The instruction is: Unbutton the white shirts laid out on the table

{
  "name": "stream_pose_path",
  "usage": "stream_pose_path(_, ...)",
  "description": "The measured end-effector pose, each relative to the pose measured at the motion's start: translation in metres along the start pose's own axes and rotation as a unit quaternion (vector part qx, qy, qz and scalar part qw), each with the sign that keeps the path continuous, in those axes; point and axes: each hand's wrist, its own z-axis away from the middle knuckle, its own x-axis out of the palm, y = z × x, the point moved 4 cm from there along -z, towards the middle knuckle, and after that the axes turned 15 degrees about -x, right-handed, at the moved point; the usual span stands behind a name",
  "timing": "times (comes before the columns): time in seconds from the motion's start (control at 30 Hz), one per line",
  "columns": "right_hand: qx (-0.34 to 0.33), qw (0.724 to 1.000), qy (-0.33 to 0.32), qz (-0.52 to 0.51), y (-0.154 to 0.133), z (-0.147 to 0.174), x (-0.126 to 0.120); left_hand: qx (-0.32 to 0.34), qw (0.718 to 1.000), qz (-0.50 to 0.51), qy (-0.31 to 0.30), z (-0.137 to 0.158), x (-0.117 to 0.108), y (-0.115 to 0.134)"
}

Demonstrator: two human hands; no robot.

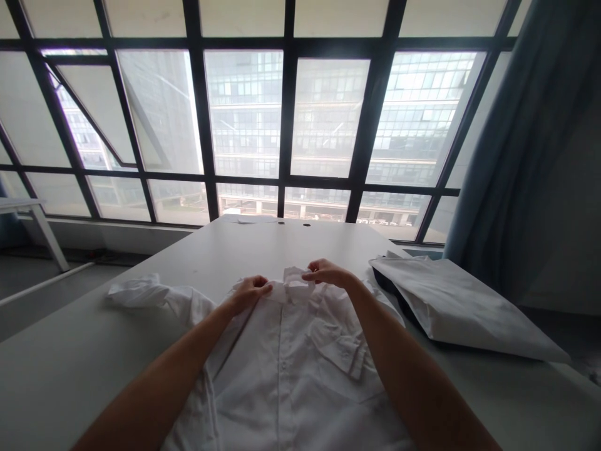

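Observation:
A white button-up shirt [300,363] lies front-up on the grey table [70,363], collar away from me, one sleeve spread out to the left. My left hand [251,293] pinches the left side of the collar [293,282]. My right hand [326,272] pinches the right side of the collar and lifts it slightly. A chest pocket with a flap shows on the shirt between my forearms, nearer the right one.
A flat white plastic bag [460,307] over something dark lies on the table to the right. A large window with dark frames [286,125] stands behind the table. A blue curtain [521,144] hangs at right. Another table's leg [44,235] is at far left.

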Motion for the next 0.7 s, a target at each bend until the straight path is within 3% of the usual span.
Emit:
stream_pose_path(0.07, 0.020, 0.999, 0.017, 0.035, 0.003, 0.002, -0.004, 0.025, 0.998, -0.044, 0.042, -0.002, -0.005, 0.000)
stream_pose_path(0.13, 0.046, 0.989, 0.048, 0.135, 0.006, 0.002, -0.009, 0.054, 0.986, -0.117, 0.109, -0.003, -0.011, 0.001)
stream_pose_path(0.23, 0.059, 0.943, 0.122, 0.303, 0.000, 0.002, -0.016, 0.089, 0.957, -0.208, 0.184, 0.000, -0.015, 0.005)
stream_pose_path(0.33, 0.043, 0.900, 0.173, 0.397, -0.015, 0.001, -0.015, 0.079, 0.961, -0.179, 0.195, 0.004, -0.011, 0.007)
stream_pose_path(0.4, -0.007, 0.892, 0.185, 0.413, -0.029, 0.000, -0.009, 0.047, 0.977, -0.096, 0.182, 0.004, -0.008, 0.005)
stream_pose_path(0.47, -0.089, 0.904, 0.165, 0.384, -0.043, -0.003, 0.002, 0.001, 0.988, 0.014, 0.152, 0.000, -0.004, -0.002)
stream_pose_path(0.53, -0.155, 0.929, 0.087, 0.325, -0.052, -0.007, 0.019, -0.031, 0.984, 0.126, 0.122, -0.007, -0.001, -0.008)
stream_pose_path(0.63, -0.156, 0.936, -0.032, 0.314, -0.050, -0.009, 0.044, -0.001, 0.965, 0.236, 0.111, -0.016, -0.001, -0.013)
stream_pose_path(0.7, -0.119, 0.918, -0.042, 0.376, -0.043, -0.009, 0.052, 0.045, 0.961, 0.251, 0.109, -0.018, 0.000, -0.012)
